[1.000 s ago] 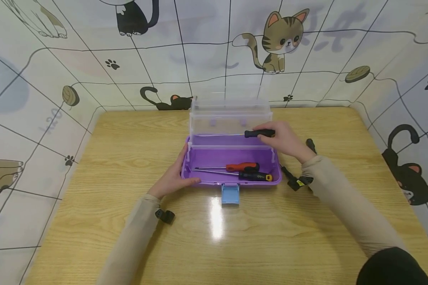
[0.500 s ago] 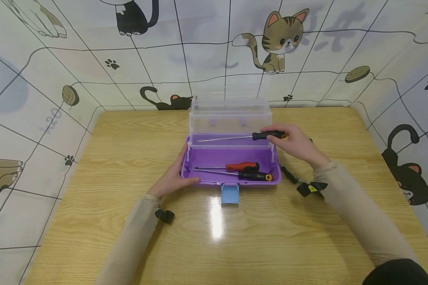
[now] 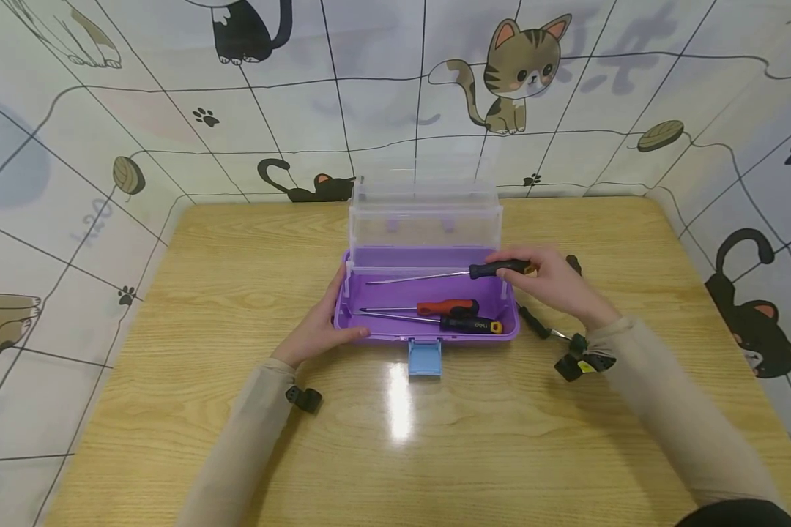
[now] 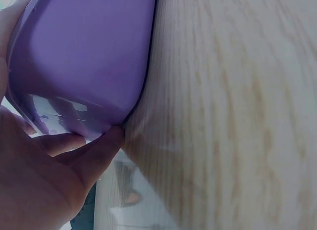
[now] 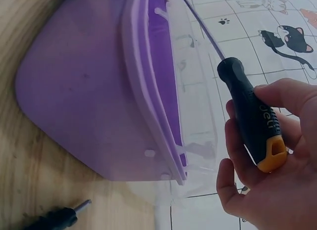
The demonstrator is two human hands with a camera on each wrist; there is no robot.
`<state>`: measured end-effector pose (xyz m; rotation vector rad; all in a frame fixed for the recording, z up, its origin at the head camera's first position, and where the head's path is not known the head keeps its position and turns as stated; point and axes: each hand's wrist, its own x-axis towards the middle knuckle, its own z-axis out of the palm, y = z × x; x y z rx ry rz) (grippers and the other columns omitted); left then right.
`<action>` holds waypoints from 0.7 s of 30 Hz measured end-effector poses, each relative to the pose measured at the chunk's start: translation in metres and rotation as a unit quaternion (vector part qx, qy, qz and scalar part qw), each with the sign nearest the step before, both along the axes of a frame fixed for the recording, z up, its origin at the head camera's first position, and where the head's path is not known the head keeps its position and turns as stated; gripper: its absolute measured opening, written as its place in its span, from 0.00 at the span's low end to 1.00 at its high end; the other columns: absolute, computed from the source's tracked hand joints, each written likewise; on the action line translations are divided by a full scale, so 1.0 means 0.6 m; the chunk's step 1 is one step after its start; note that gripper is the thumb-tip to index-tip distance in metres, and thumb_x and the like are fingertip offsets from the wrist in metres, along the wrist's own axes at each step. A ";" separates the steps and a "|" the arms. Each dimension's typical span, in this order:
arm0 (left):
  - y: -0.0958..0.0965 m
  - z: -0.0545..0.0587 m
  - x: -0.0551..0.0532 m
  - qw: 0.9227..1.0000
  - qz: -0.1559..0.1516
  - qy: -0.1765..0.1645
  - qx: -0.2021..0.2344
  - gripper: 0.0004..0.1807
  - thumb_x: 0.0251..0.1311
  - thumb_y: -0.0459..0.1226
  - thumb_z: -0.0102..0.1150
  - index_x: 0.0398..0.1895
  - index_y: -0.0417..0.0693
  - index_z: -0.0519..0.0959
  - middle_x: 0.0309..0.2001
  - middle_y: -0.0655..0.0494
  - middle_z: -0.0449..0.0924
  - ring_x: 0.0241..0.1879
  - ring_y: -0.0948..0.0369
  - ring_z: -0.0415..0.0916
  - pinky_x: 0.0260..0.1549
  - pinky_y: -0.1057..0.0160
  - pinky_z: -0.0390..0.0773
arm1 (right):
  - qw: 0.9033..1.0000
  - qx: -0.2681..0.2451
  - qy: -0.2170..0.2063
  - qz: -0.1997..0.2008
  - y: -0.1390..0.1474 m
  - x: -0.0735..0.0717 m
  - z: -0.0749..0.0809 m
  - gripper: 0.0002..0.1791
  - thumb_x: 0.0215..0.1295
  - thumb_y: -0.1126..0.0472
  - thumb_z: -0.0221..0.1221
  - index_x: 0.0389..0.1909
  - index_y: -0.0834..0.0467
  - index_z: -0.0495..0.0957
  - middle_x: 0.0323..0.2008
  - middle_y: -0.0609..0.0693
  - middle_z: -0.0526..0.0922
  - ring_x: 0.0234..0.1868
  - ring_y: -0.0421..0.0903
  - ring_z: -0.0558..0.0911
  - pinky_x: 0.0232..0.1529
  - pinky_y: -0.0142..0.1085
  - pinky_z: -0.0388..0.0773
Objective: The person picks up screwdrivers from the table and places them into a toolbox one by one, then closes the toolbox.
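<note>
1. One wood-grained table (image 3: 395, 468).
2. One opened purple toolbox (image 5: 79, 91), gripped at its left end by the left hand (image 3: 313, 329).
3. One black-and-yellow screwdriver (image 3: 488, 269), held above the toolbox in the right hand (image 3: 554, 282).
4. One matching screwdriver (image 3: 464, 324), laid inside.
5. One red-handled screwdriver (image 3: 438, 307), laid just beside it.

- Toolbox (image 3: 385, 293): solid purple; lid (image 3: 425, 228): clear; latch (image 3: 425, 359): light blue.
- Held screwdriver (image 3: 491, 269): black handle, orange-yellow end.
- Another screwdriver (image 3: 437, 308): red-and-black handle.
- Tabletop (image 3: 250, 293): honey-yellow wood grain.
- Wall covering (image 3: 382, 44): whitish, black grid lines, cartoon cats (image 3: 527, 66).
</note>
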<state>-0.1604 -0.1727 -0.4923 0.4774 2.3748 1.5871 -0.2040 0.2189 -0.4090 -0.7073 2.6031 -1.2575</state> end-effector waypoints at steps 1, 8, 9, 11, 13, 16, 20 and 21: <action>0.000 -0.001 0.000 1.000 0.000 0.000 0.000 0.65 0.49 0.43 0.75 0.77 0.71 0.33 0.77 0.59 0.35 0.74 0.55 0.39 0.69 0.47 0.46 | 1.000 -0.002 -0.003 0.003 -0.001 0.002 -0.001 0.14 0.69 0.62 0.58 0.54 0.58 0.81 0.50 0.57 0.81 0.32 0.48 0.73 0.26 0.33 0.70; 0.000 -0.001 0.000 1.000 -0.001 -0.003 0.002 0.65 0.49 0.42 0.75 0.77 0.71 0.33 0.77 0.60 0.35 0.73 0.55 0.40 0.69 0.47 0.46 | 0.999 -0.007 0.015 0.036 -0.008 0.014 -0.011 0.13 0.66 0.66 0.60 0.51 0.58 0.82 0.46 0.53 0.84 0.33 0.45 0.76 0.33 0.32 0.74; 0.000 -0.002 0.000 1.000 0.000 -0.003 0.002 0.64 0.49 0.42 0.74 0.77 0.71 0.33 0.77 0.60 0.35 0.73 0.55 0.40 0.69 0.47 0.46 | 0.999 -0.008 0.020 0.041 -0.009 0.015 -0.013 0.13 0.66 0.67 0.60 0.51 0.58 0.82 0.45 0.53 0.84 0.34 0.45 0.75 0.35 0.32 0.73; 0.000 -0.002 0.001 1.000 0.002 -0.007 0.001 0.64 0.49 0.42 0.74 0.77 0.72 0.33 0.77 0.62 0.34 0.73 0.56 0.40 0.69 0.47 0.46 | 0.998 -0.012 0.023 0.051 -0.011 0.018 -0.017 0.13 0.66 0.67 0.60 0.50 0.58 0.83 0.45 0.51 0.84 0.35 0.44 0.76 0.37 0.32 0.74; 0.000 -0.002 0.001 1.000 0.002 -0.007 0.000 0.64 0.49 0.42 0.74 0.77 0.71 0.33 0.77 0.62 0.34 0.73 0.56 0.39 0.68 0.47 0.46 | 0.998 -0.011 0.020 0.056 -0.013 0.021 -0.020 0.13 0.65 0.67 0.60 0.50 0.58 0.83 0.46 0.50 0.84 0.37 0.43 0.77 0.38 0.33 0.74; 0.000 -0.002 0.001 1.000 0.003 -0.009 -0.002 0.65 0.49 0.43 0.74 0.77 0.72 0.33 0.77 0.62 0.34 0.73 0.55 0.39 0.68 0.46 0.46 | 0.998 -0.008 0.010 0.061 -0.017 0.026 -0.022 0.13 0.66 0.66 0.60 0.51 0.57 0.82 0.48 0.50 0.83 0.41 0.44 0.77 0.38 0.35 0.73; 0.000 -0.004 0.000 1.000 0.005 -0.009 0.000 0.64 0.49 0.43 0.74 0.76 0.73 0.32 0.77 0.61 0.34 0.73 0.54 0.40 0.68 0.45 0.47 | 0.997 -0.008 -0.002 0.073 -0.023 0.027 -0.029 0.13 0.66 0.67 0.59 0.50 0.57 0.82 0.48 0.51 0.83 0.40 0.46 0.76 0.32 0.35 0.72; 0.001 -0.004 -0.001 1.000 0.005 -0.009 0.000 0.64 0.49 0.43 0.74 0.76 0.73 0.32 0.77 0.60 0.34 0.73 0.53 0.41 0.68 0.45 0.47 | 0.997 -0.010 -0.003 0.078 -0.025 0.027 -0.032 0.13 0.66 0.67 0.59 0.50 0.58 0.82 0.47 0.51 0.83 0.39 0.46 0.75 0.31 0.35 0.73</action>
